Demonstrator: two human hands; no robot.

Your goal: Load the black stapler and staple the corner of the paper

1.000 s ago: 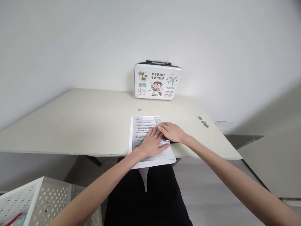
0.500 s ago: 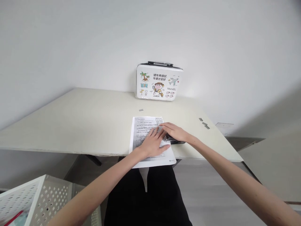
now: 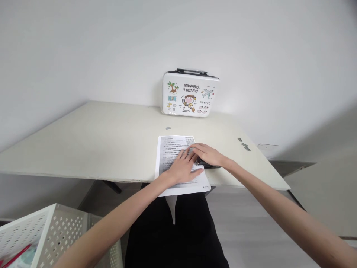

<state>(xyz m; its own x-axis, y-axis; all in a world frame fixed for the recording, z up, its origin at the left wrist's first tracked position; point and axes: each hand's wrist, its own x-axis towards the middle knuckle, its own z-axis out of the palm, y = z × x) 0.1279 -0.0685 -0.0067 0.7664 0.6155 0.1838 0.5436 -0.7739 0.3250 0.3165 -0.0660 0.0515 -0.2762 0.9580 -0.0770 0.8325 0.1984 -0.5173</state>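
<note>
A printed sheet of paper [image 3: 173,149] lies at the near edge of the pale table [image 3: 111,141], its lower end hanging over the edge. My left hand [image 3: 182,169] lies flat on the sheet with its fingers stretched out. My right hand [image 3: 208,154] rests palm down over a dark stapler [image 3: 210,166] at the sheet's right edge, fingers curved around it. Most of the stapler is hidden under that hand.
A white case [image 3: 190,93] with cartoon pictures stands against the wall at the back of the table. Small grey staple strips [image 3: 244,145] lie at the right, one more staple strip [image 3: 168,128] above the sheet. A white perforated basket [image 3: 41,238] stands at the lower left.
My right hand has shifted slightly right, uncovering a bit more of the dark stapler. My left hand stays flat on the sheet. The view has tilted down a little.
</note>
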